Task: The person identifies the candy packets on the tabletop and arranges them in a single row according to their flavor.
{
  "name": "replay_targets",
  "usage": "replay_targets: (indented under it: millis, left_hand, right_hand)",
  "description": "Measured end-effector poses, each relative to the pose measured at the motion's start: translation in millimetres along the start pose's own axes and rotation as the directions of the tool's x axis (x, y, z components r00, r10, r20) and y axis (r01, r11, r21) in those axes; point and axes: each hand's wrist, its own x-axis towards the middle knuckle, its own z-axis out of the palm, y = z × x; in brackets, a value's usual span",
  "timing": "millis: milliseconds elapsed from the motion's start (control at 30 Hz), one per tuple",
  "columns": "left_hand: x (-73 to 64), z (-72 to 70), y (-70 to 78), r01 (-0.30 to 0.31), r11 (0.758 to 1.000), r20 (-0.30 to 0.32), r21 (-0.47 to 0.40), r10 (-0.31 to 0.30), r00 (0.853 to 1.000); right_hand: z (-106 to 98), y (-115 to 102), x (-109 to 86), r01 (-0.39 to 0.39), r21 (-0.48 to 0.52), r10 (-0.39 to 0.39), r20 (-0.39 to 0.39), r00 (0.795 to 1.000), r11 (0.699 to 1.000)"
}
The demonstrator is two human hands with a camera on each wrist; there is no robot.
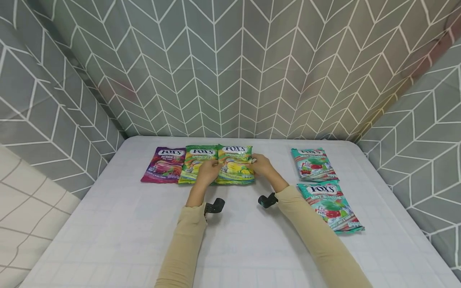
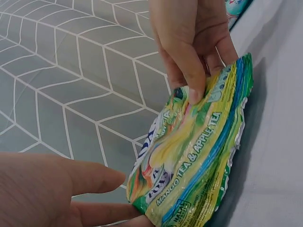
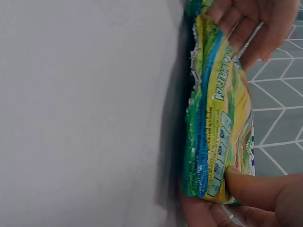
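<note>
A green-and-yellow Fox's spring tea candy bag (image 1: 235, 170) is between both hands at the back middle of the table. My right hand (image 1: 263, 165) pinches its right edge; in the right wrist view the thumb (image 3: 246, 187) lies on the front and fingers are behind. My left hand (image 1: 209, 171) touches the bag's left edge. In the left wrist view the left thumb (image 2: 102, 178) is straight, just off the bag, with a finger at the bag's edge. A second spring tea candy bag (image 1: 190, 167) lies directly left, partly covered by the left hand.
A purple berries candy bag (image 1: 164, 166) lies at the left end of the row. Two teal mint blossom candy bags, one at the back (image 1: 315, 166) and one nearer (image 1: 329, 204), lie on the right of the white table (image 1: 230, 248). A patterned grey curtain (image 1: 230, 80) hangs behind.
</note>
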Motion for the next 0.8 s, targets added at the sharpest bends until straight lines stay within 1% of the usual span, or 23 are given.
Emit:
replay_targets:
  millis: [200,333,467,533,700,800]
  left_hand:
    - [0.8,1.5,1.7,-0.007,0.998,0.005,0.054,0.007,1.0]
    - [-1.9,2.3,3.1,-0.02,0.994,-0.012,0.104,0.021,1.0]
    - [-4.3,0.0,4.7,-0.012,0.99,-0.03,0.139,0.016,0.999]
    - [-4.0,-1.1,4.5,-0.01,0.989,-0.031,0.15,0.015,0.999]
    - [-2.6,-2.4,3.8,-0.04,0.987,-0.024,0.156,0.044,0.999]
    - [-2.9,-2.7,4.2,-0.052,0.989,-0.017,0.142,0.055,0.998]
  right_hand:
    - [0.5,2.4,3.7,-0.006,-0.064,0.006,0.0,1.0,0.998]
    - [-0.1,3.6,5.0,-0.011,-0.09,0.012,0.012,1.0,0.996]
    - [1.1,4.3,6.8,-0.013,-0.113,0.015,0.014,1.0,0.994]
    - [1.7,3.8,7.1,-0.012,-0.134,0.013,0.013,1.0,0.991]
    - [2.2,1.8,5.7,-0.016,-0.158,0.017,0.006,1.0,0.987]
    - [3.1,1.4,5.4,-0.024,-0.138,0.024,0.002,1.0,0.99]
